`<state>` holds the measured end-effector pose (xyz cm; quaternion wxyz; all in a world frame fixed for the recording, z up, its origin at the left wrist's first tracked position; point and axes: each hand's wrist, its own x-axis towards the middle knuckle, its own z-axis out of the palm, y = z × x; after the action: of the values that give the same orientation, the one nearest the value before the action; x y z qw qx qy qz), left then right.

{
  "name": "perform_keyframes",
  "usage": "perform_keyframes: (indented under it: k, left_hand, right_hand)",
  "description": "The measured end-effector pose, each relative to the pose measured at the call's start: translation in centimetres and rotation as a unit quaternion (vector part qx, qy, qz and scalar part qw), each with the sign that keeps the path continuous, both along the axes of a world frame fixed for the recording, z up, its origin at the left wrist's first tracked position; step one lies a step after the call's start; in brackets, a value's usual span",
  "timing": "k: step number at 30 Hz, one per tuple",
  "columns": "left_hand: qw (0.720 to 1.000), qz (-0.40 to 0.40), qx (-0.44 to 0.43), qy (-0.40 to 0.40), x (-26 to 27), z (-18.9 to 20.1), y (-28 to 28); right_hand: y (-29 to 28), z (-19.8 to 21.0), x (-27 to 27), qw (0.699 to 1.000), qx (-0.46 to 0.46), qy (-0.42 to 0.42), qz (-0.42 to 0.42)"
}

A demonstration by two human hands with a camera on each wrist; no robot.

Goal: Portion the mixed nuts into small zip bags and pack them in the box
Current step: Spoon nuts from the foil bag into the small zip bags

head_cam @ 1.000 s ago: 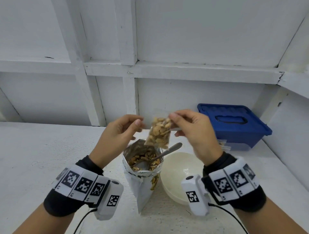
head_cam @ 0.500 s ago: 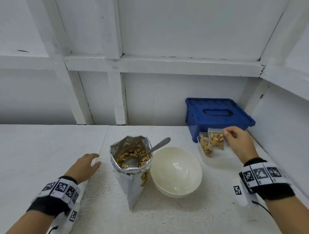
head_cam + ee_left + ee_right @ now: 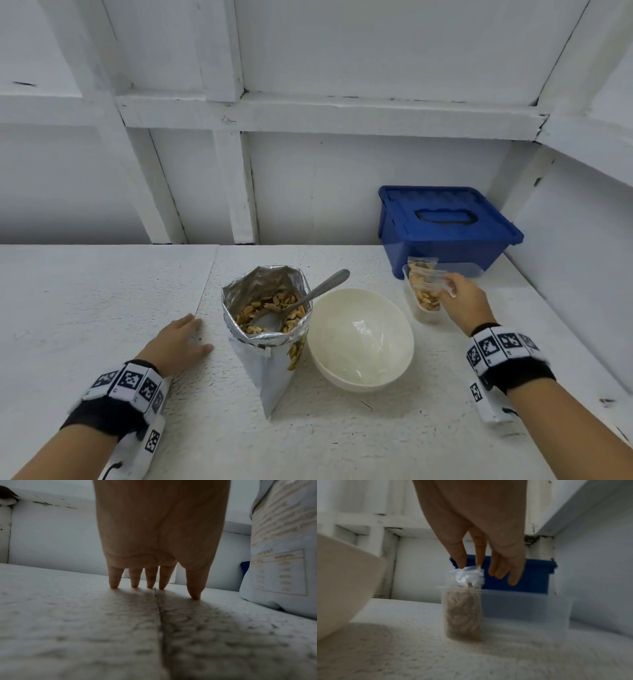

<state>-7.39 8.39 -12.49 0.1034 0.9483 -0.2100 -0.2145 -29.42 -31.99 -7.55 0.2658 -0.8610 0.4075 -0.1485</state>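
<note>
Zip bag (image 3: 424,291) of nuts stands upright in the clear box (image 3: 525,605) near my table's (image 3: 102,291) far right corner | right hand (image 3: 467,303) nearer, pinching its top, other fingers loose | left hand (image 3: 178,342) flat and empty on table by foil pouch (image 3: 270,342).

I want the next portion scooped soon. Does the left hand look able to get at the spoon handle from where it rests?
Probably yes. The left hand lies flat and holds nothing, beside the foil bag; the spoon handle juts out over the bag's far rim, uncovered, so it must reach across the bag.
</note>
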Motion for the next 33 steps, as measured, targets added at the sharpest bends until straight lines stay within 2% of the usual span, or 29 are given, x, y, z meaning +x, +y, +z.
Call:
perform_keyframes:
  k: [4,6,7,8,10,13,15,19,26,30,33]
  left_hand:
    - [1.0,-0.001,-0.001,-0.005,-0.2,0.3,-0.2]
    - [1.0,0.001,-0.001,-0.008,-0.3,0.4,-0.2]
    - [1.0,0.001,-0.003,-0.008,-0.4,0.5,-0.3]
    - [1.0,0.001,-0.005,-0.01,-0.5,0.5,-0.4]
    - [1.0,0.001,-0.009,-0.013,-0.6,0.6,-0.6]
    - [1.0,0.004,-0.01,-0.013,-0.8,0.7,-0.6]
    - [1.0,0.004,-0.012,-0.014,-0.8,0.7,-0.6]
    - [1.0,0.01,-0.011,-0.013,-0.8,0.5,-0.6]
    - [1.0,0.01,-0.004,-0.011,-0.5,0.0,-0.4]
    - [1.0,0.011,-0.008,-0.007,-0.3,-0.2,-0.2]
    - [0.998,0.012,-0.057,-0.008,-0.3,0.3,0.0]
  right_hand:
    - [3.6,1.3,-0.1,0.988,-0.154,-0.011,0.015]
    - [6.2,1.7,0.0,0.978,-0.184,-0.042,0.09]
    - [7.5,1.8,0.1,0.975,-0.165,-0.039,0.144]
    - [8.8,1.7,0.2,0.972,-0.126,-0.012,0.198]
    - [10.9,1.2,0.7,0.955,-0.045,0.093,0.279]
    - [12.7,-0.2,1.5,0.914,0.005,0.247,0.321]
    - [13.3,-0.8,2.0,0.908,-0.008,0.273,0.319]
    - [13.3,-1.0,2.3,0.935,-0.015,0.205,0.29]
    - [12.7,-0.7,1.9,0.958,0.047,0.118,0.257]
    - [12.1,0.9,1.6,0.975,0.064,0.026,0.213]
    - [11.7,3.1,1.1,0.98,0.043,-0.061,0.182]
